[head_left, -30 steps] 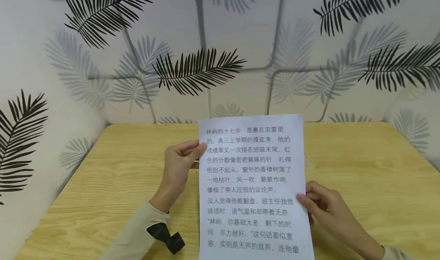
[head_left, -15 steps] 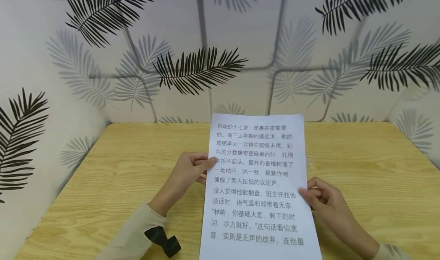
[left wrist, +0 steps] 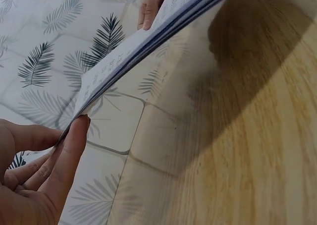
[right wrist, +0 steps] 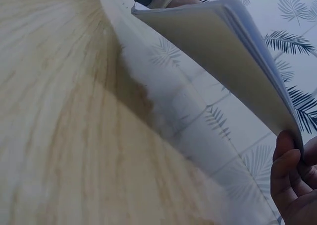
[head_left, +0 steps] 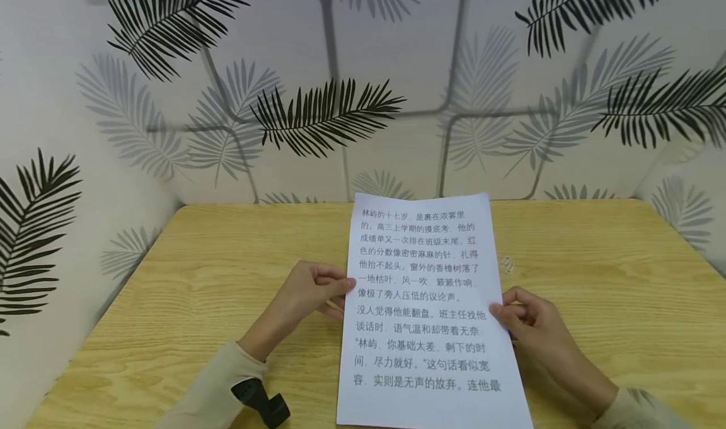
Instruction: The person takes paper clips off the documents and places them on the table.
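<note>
A stack of white paper sheets (head_left: 425, 410), its top page printed with lines of Chinese characters, is held up over the table in the head view. My left hand (head_left: 314, 290) pinches its left edge, thumb in front and fingers behind. On the right edge, slightly lower, my right hand (head_left: 539, 331) grips it the same way. Several layered sheet edges of the stack (left wrist: 143, 51) show in the left wrist view, with the left fingers (left wrist: 67, 158) at its near end. From the right wrist side, the blank underside of the stack (right wrist: 213, 56) is visible, clear of the tabletop.
Small pale looped pieces resembling paper clips (head_left: 507, 264) lie on the wood-grain table (head_left: 198, 278), just right of the stack. A leaf-patterned backdrop (head_left: 397, 51) rises behind the table's far edge. A black strap with a small block (head_left: 263, 404) is on the left sleeve.
My left hand has slid down the stack's left edge and a little to the right. The stack's left side has shifted right and its bottom edge now shows. The right hand has barely moved.
</note>
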A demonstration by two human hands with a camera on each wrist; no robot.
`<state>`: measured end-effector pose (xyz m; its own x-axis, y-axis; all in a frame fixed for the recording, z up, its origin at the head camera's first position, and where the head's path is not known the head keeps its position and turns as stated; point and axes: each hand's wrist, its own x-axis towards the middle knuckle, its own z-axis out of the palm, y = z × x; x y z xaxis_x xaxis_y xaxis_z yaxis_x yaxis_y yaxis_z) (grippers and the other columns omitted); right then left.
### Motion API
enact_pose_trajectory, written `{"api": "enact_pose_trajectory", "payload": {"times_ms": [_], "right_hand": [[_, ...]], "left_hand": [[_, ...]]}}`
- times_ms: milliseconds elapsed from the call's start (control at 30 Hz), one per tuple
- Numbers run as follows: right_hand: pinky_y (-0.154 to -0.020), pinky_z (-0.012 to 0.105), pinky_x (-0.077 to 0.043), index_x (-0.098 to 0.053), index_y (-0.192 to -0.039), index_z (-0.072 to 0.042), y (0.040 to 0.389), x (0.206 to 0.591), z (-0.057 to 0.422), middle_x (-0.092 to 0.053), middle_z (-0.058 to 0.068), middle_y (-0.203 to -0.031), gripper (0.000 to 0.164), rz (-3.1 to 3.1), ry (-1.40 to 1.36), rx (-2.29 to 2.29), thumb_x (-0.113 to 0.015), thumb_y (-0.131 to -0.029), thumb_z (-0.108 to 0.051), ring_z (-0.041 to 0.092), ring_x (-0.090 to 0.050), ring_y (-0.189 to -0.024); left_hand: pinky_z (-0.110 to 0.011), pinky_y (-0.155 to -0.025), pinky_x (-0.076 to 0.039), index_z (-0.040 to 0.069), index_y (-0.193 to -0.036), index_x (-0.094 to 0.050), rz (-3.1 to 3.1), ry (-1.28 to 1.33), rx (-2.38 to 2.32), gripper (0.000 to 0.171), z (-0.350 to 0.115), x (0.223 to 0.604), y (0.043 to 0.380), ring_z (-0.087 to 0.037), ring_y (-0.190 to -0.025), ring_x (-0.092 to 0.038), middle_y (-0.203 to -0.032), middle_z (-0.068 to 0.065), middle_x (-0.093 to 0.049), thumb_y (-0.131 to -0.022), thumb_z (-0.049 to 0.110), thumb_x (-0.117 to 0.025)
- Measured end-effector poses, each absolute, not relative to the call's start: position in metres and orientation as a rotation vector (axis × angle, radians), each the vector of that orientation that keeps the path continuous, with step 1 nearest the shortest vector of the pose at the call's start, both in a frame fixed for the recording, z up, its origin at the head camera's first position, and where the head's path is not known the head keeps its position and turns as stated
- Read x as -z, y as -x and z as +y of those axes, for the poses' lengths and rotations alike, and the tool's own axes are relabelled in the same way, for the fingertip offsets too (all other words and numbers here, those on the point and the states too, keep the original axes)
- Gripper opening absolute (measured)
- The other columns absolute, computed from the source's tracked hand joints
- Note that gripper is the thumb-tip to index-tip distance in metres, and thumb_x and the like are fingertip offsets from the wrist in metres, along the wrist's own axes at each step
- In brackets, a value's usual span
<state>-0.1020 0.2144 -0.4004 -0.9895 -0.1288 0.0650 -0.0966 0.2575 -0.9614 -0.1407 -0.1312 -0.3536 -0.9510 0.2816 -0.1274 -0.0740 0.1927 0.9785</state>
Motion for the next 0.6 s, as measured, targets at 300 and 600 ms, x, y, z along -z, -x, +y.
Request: {"api": "enact_pose_trajectory", "payload": {"times_ms": [300, 600], "right_hand": [[-0.043, 0.023, -0.044, -0.052, -0.094, 0.007, 0.103, 0.409, 0.213, -0.067, 0.006, -0.068, 0.02, 2.393, 0.242, 1.798, -0.058, -0.098, -0.012, 0.011, -0.053, -0.049], [-0.042, 0.023, -0.043, -0.056, -0.097, 0.006, 0.104, 0.415, 0.216, -0.063, 0.006, -0.064, 0.02, 2.427, 0.238, 1.705, -0.06, -0.096, -0.014, 0.011, -0.047, -0.045]], "left_hand": [[-0.037, -0.062, -0.06, -0.012, -0.103, -0.065, 2.189, -0.162, -1.782, 0.022, -0.132, 0.365, 0.142, -0.02, -0.065, -0.068, -0.081, -0.016, -0.071, -0.09, 0.006, -0.067], [-0.036, -0.06, -0.06, -0.012, -0.104, -0.064, 2.151, -0.104, -1.772, 0.02, -0.129, 0.381, 0.143, -0.021, -0.065, -0.069, -0.082, -0.018, -0.071, -0.09, 0.002, -0.065]]}}
